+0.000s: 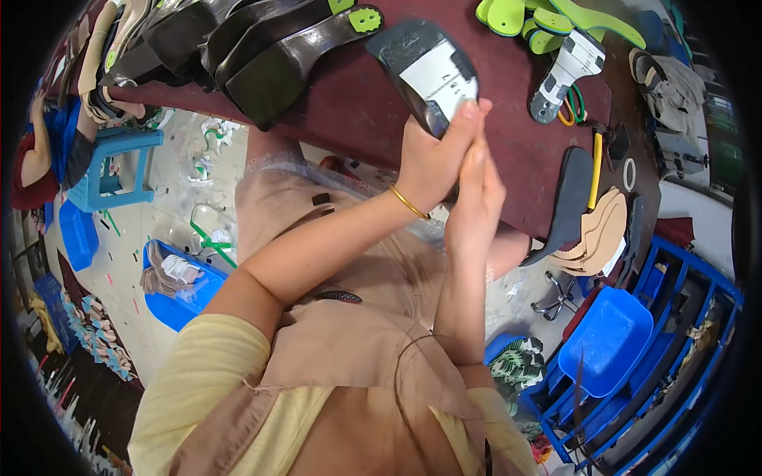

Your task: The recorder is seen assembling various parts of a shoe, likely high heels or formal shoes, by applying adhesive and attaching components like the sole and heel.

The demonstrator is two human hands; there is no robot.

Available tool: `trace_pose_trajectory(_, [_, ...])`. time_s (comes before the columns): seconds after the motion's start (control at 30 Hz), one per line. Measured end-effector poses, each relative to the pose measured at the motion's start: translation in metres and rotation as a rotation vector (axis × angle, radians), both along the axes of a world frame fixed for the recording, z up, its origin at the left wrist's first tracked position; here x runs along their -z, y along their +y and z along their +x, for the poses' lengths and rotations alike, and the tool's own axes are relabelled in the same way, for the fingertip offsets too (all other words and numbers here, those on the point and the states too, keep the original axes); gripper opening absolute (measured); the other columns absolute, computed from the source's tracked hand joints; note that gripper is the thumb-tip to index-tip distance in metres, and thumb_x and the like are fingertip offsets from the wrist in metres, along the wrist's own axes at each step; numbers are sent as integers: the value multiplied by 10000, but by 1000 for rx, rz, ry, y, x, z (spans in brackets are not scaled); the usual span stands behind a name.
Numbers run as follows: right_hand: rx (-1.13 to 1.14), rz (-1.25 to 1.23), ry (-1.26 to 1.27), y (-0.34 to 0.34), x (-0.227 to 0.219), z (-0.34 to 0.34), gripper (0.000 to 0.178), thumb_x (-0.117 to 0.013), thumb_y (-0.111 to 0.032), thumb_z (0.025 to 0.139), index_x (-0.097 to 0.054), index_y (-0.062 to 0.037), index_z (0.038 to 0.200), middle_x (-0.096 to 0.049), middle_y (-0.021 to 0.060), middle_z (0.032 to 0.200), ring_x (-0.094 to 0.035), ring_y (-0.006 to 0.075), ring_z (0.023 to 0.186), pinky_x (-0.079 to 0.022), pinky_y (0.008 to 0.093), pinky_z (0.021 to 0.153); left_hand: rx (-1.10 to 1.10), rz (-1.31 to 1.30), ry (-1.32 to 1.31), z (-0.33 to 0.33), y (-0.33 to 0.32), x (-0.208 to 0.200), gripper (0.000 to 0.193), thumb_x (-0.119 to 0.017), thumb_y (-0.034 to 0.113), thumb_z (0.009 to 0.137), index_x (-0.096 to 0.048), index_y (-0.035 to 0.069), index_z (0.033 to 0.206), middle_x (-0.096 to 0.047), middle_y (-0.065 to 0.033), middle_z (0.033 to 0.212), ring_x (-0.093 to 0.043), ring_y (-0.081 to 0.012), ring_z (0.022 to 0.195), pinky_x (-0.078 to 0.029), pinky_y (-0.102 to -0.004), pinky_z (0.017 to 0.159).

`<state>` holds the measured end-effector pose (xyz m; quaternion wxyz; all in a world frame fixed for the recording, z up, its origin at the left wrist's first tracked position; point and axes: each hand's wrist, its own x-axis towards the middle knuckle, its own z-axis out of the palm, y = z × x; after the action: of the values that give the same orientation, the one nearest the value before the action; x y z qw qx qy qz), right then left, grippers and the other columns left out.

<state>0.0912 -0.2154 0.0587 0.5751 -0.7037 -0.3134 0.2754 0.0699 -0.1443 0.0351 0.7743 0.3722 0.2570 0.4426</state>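
Observation:
Above the near table edge I hold a black shoe sole (pixel 441 74) with a white printed patch, tilted upward. My left hand (pixel 432 155), with a gold bangle at the wrist, is closed round its lower part, thumb lying on the white patch. Pressed against the left hand from the right is my right hand (pixel 476 190), its fingers closed together. A dark bit of the sole shows between the palms; the rest of that end is hidden. A similar black-and-white sole piece (pixel 566 73) lies on the dark red table (pixel 349 111), right of my hands.
Shiny dark shoe soles (pixel 266 79) are piled at the table's back left. Lime-green insoles (pixel 548 22) lie at the back right. A yellow-handled hammer (pixel 596 166), a black sole (pixel 565 198) and beige insole sheets (pixel 599 230) sit rightward. Blue bins (pixel 607 341) stand below.

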Motion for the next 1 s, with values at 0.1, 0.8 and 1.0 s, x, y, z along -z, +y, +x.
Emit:
trace_pose_trajectory(0.1, [-18,10,31,-5,9,3,482,-381,-309,987,-455,79,1263,-531,163,1243,-494,225,1158,-355,319,994,45,-208,49,-1,18,9,250,-510,238,929,-571,20,1033,-644,-101,964,-610,-136,833,-503,-266,728])
trace_pose_trajectory(0.8, [-245,-202,224,4,-4,67,284,-483,-243,949,-489,-47,744,-534,3,610,-482,45,511,-400,195,460,676,-48,55,-46,44,1,315,-476,350,934,-567,49,952,-572,-3,803,-513,-66,690,-439,-216,622])
trace_pose_trajectory(1.0, [37,-29,276,5,-11,40,262,-467,-198,950,-455,-54,731,-490,-4,568,-459,45,477,-367,206,424,632,146,5,-38,34,-3,309,-526,329,918,-576,27,952,-580,-9,802,-517,-69,693,-454,-237,606])
